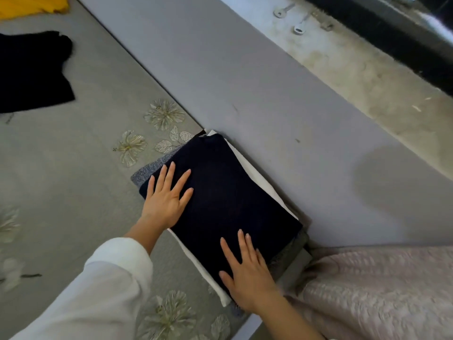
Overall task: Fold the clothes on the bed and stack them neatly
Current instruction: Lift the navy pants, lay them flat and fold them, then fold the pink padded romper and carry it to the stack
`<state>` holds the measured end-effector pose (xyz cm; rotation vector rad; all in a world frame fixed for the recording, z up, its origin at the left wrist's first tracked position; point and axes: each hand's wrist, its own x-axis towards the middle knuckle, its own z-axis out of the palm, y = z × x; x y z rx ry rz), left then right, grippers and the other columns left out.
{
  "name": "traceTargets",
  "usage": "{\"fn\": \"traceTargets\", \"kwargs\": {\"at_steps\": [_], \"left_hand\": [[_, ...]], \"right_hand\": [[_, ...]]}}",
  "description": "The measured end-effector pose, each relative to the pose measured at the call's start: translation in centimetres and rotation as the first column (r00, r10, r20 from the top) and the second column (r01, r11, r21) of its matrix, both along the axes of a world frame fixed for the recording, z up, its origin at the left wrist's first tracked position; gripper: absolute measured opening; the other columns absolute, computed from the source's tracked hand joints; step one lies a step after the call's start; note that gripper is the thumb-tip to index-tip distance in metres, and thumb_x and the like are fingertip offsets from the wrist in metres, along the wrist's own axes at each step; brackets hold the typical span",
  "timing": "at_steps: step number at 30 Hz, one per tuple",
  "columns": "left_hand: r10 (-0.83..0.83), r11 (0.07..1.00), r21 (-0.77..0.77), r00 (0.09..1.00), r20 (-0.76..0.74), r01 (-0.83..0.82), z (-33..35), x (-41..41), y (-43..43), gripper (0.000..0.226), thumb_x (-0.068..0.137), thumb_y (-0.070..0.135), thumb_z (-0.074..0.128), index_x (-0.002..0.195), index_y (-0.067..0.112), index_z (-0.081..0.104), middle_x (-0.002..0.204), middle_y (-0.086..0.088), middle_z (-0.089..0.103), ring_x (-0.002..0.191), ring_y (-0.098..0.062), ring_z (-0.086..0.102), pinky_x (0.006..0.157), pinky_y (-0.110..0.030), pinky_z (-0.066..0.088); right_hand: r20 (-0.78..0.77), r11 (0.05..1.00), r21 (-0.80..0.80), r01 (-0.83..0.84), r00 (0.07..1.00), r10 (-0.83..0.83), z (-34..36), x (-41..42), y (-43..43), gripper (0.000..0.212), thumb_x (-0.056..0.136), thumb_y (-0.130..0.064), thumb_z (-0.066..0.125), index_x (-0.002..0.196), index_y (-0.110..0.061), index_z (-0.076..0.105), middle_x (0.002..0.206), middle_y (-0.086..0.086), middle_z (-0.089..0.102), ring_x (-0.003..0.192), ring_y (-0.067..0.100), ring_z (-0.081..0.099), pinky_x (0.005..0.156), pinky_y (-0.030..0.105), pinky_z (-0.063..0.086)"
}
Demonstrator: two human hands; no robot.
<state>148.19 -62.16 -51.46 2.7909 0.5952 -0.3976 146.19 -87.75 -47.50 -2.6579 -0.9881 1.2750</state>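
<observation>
A folded navy top [220, 192] lies flat on the stack [257, 173] of white and grey folds. Well up-left of it a black garment [31, 69] lies spread; farther, a yellow garment [31, 6].

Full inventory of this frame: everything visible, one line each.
navy garment: 1, dark navy, folded, top of stack
white piece: 1, white, in stack, edges showing
grey knit: 1, blue-grey, in stack, corner showing
black garment: 1, black, spread on bed, far left
yellow garment: 1, yellow, top left, cut off
bedspread: 1, grey-green, embroidered flowers
panel: 1, grey, beside stack
quilted fabric: 1, pale pink, lower right
metal pieces: about three, silvery, top ledge
sleeve: 1, white, left arm
left hand: flat on navy garment
right hand: flat on navy garment, near end
</observation>
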Motion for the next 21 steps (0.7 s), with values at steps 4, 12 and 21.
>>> {"fn": "traceTargets", "kwargs": {"at_steps": [4,12,21], "left_hand": [[0.039,0.998,-0.042,0.999,-0.021,-0.040,1.7,-0.3,-2.0,0.058,0.098,0.055,0.014,0.149,0.038,-0.006,0.158,0.000,-0.020,0.144,-0.018,-0.023,0.116,-0.041,-0.012],[0.195,0.945,-0.263,0.981,-0.018,-0.193,6.5,-9.7,-9.8,0.057,0.101,0.046,0.023,0.152,0.027,0.006,0.160,-0.005,-0.009,0.146,-0.024,-0.011,0.117,-0.043,-0.002],[0.569,0.782,-0.304,0.822,-0.008,-0.544,11.8,-28.0,-16.8,0.051,0.101,0.037,0.032,0.149,0.018,0.024,0.159,-0.010,0.005,0.146,-0.026,0.003,0.118,-0.042,0.005]], "right_hand": [[0.001,1.000,-0.011,0.020,1.000,-0.020,0.8,0.6,-0.8,0.066,0.101,-0.049,0.027,0.147,-0.038,-0.019,0.153,0.005,-0.033,0.143,0.022,-0.026,0.119,0.041,0.001],[0.081,0.998,0.029,0.052,0.995,-0.054,4.7,-0.6,-2.5,0.060,0.101,-0.042,0.034,0.153,-0.027,0.008,0.161,0.005,0.003,0.148,0.023,0.001,0.116,0.044,0.017],[0.164,0.966,0.136,-0.220,0.967,0.197,9.0,-11.1,-3.4,0.055,0.099,-0.038,0.041,0.146,-0.014,0.026,0.148,0.009,0.033,0.133,0.028,0.031,0.105,0.043,0.033]]}}
